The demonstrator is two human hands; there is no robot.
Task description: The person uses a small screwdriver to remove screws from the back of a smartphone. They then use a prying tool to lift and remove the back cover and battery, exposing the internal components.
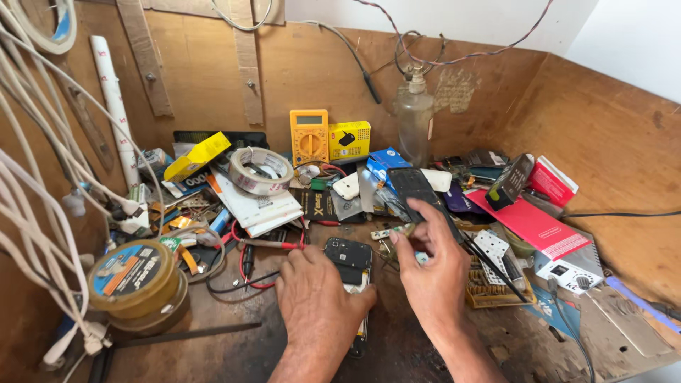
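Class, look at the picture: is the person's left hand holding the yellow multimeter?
No: the left hand rests on a black opened phone, while the yellow multimeter leans against the wooden back wall.

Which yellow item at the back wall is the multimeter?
The upright yellow-orange multimeter with dial and screen, left of the small yellow box. The yellow carton lies tilted further left.

Count: two hands, left (316, 301) and right (428, 266); one yellow multimeter (309, 136); one tape roll (260, 170); one glass bottle (414, 117); two round tins (138, 280), lower left; one opened phone (348, 255).
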